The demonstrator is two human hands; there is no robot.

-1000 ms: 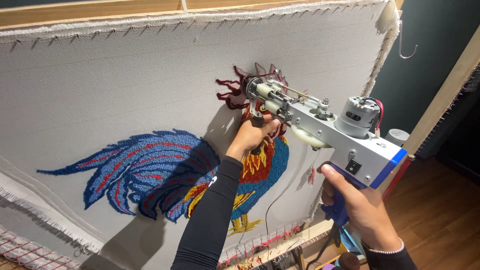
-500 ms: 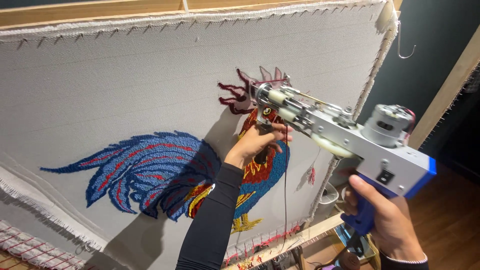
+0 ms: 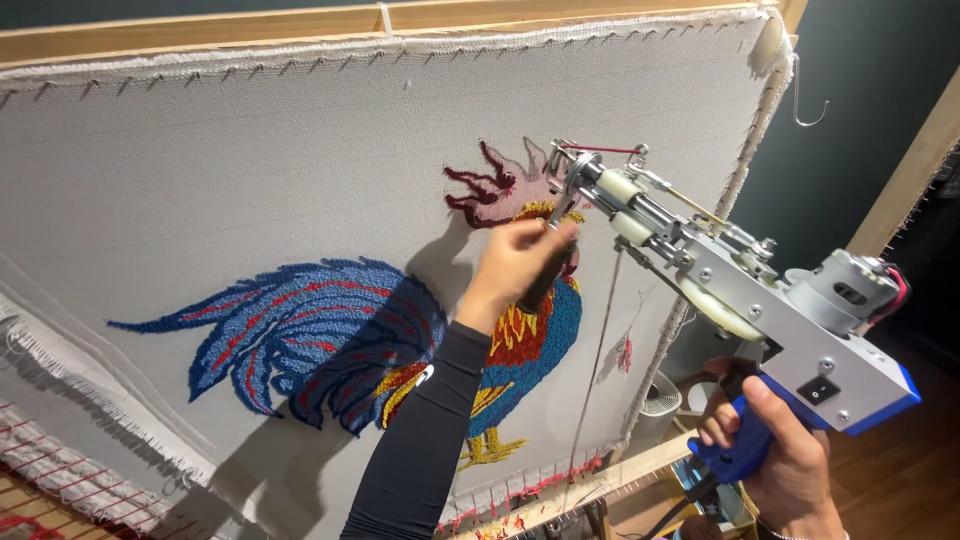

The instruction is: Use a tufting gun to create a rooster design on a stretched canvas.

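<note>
Tufting gun [image 3: 740,300] tip risen to rooster comb [image 3: 495,185]; left hand [image 3: 520,262] grip wraps front handle, right hand [image 3: 780,455] closed round blue grip.

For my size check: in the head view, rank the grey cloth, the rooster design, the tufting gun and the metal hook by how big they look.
1. grey cloth
2. rooster design
3. tufting gun, near the camera, so unsure against the rooster
4. metal hook

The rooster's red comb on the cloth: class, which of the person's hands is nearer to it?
Left. The left hand holds the tufting gun's front handle just below the red comb. The right hand holds the blue rear grip, far down to the right.
</note>
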